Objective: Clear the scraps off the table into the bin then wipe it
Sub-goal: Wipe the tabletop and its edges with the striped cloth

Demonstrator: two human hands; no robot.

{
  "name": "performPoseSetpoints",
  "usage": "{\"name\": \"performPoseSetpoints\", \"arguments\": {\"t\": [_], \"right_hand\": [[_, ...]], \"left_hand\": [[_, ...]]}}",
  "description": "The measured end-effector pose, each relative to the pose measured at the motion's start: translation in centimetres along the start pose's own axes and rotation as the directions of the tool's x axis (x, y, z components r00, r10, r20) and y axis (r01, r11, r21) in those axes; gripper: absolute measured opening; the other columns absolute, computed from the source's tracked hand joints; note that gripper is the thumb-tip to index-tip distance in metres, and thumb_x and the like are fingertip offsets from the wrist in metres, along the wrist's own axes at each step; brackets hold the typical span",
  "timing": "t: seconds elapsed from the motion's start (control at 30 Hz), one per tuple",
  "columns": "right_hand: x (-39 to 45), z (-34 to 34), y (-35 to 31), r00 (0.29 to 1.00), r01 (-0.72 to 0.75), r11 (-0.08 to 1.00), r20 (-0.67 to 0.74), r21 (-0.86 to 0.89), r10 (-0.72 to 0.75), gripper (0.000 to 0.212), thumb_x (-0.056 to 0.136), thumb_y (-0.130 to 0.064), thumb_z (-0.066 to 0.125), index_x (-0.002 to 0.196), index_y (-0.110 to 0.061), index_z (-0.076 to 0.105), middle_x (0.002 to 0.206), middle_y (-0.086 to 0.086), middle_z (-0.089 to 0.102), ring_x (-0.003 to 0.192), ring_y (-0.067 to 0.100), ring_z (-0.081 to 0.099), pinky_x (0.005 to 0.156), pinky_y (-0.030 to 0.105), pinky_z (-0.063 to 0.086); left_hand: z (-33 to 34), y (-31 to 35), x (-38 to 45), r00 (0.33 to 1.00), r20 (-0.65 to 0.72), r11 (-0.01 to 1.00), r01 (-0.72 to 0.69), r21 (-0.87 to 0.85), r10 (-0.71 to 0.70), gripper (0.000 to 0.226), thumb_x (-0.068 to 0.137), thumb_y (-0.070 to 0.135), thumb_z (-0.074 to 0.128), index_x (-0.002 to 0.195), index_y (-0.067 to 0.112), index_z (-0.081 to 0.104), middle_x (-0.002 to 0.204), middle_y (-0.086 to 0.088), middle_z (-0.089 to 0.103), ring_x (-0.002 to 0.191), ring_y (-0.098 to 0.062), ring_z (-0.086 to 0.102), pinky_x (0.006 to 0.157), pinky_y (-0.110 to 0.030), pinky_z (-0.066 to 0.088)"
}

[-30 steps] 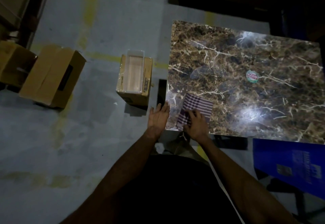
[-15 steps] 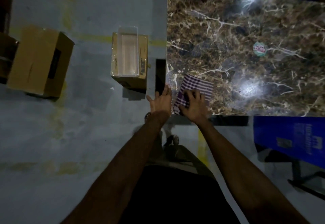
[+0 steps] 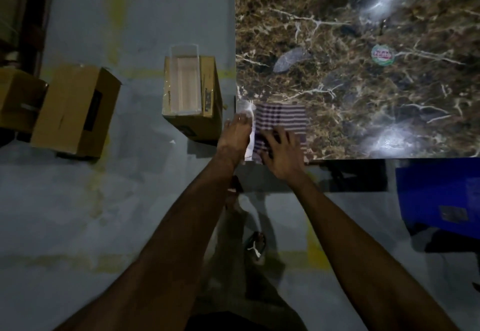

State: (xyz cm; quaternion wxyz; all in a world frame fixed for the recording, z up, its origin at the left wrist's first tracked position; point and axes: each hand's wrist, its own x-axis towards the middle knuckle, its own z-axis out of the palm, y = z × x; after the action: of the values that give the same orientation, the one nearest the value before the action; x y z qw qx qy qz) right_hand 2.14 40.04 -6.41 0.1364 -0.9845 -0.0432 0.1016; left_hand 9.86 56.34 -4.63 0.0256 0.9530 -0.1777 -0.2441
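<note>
A brown marble-patterned table (image 3: 363, 97) fills the upper right. On its near left corner lies a purple-and-white striped cloth (image 3: 283, 120). My right hand (image 3: 281, 149) presses flat on the cloth's near part with spread fingers. My left hand (image 3: 236, 136) is held flat against the table's left edge beside the cloth, fingers straight. An open cardboard box (image 3: 192, 97) serving as the bin stands on the floor just left of the table. A round green-and-red sticker (image 3: 381, 55) sits on the tabletop.
Two more cardboard boxes (image 3: 75, 112) lie on the floor at the left. A blue plastic chair (image 3: 439, 198) stands at the right below the table's near edge. My legs and a sandal (image 3: 255, 245) show on the grey floor.
The cloth has slid left toward the table's corner under my right hand. My left hand has stayed at the table's edge. The camera has tilted down and closer.
</note>
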Motion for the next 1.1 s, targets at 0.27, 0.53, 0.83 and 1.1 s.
{"name": "performPoseSetpoints", "arguments": {"t": [0.27, 0.53, 0.83, 1.1], "right_hand": [[-1.0, 1.1, 1.8, 0.988, -0.144, 0.980, 0.082, 0.135, 0.133, 0.077, 0.095, -0.076, 0.011, 0.164, -0.042, 0.014, 0.175, 0.001, 0.005, 0.159, 0.039, 0.001, 0.127, 0.059, 0.009], [-7.2, 2.6, 1.6, 0.993, -0.042, 0.995, 0.110, 0.092, 0.032, 0.055, 0.110, -0.055, 0.015, 0.162, -0.050, -0.001, 0.173, -0.010, -0.012, 0.159, 0.022, -0.017, 0.129, 0.050, 0.002], [-6.6, 3.3, -1.3, 0.995, -0.055, 0.997, 0.086, 0.046, 0.051, 0.057, 0.111, -0.050, 0.022, 0.164, -0.044, 0.004, 0.174, -0.004, -0.007, 0.159, 0.029, -0.017, 0.129, 0.050, 0.001], [-4.9, 3.4, -1.1, 0.952, -0.306, 0.952, 0.021, 0.012, 0.306, 0.060, 0.107, -0.058, 0.015, 0.164, -0.046, 0.000, 0.174, -0.004, -0.007, 0.159, 0.033, -0.013, 0.124, 0.050, -0.016]], "left_hand": [[-1.4, 0.2, -0.3, 0.990, 0.118, 0.997, -0.075, -0.010, 0.076, 0.152, 0.047, 0.019, 0.104, 0.160, -0.008, 0.005, 0.165, -0.030, 0.015, 0.154, -0.046, 0.016, 0.122, -0.045, 0.030], [-2.0, 0.6, -0.9, 0.986, 0.152, 0.996, -0.051, -0.069, 0.061, 0.157, 0.047, 0.019, 0.104, 0.162, -0.003, 0.000, 0.169, -0.028, 0.002, 0.157, -0.045, 0.007, 0.124, -0.047, 0.026], [-2.3, 0.5, -1.1, 0.992, 0.117, 0.995, -0.043, -0.087, 0.053, 0.149, 0.049, 0.015, 0.103, 0.163, 0.002, 0.009, 0.170, -0.026, 0.006, 0.157, -0.045, 0.012, 0.125, -0.048, 0.024], [-2.5, -1.0, -1.4, 0.990, 0.099, 0.983, -0.081, -0.167, 0.099, 0.148, 0.046, 0.015, 0.104, 0.165, 0.012, 0.017, 0.172, -0.015, 0.014, 0.154, -0.038, 0.026, 0.118, -0.042, 0.036]]}}
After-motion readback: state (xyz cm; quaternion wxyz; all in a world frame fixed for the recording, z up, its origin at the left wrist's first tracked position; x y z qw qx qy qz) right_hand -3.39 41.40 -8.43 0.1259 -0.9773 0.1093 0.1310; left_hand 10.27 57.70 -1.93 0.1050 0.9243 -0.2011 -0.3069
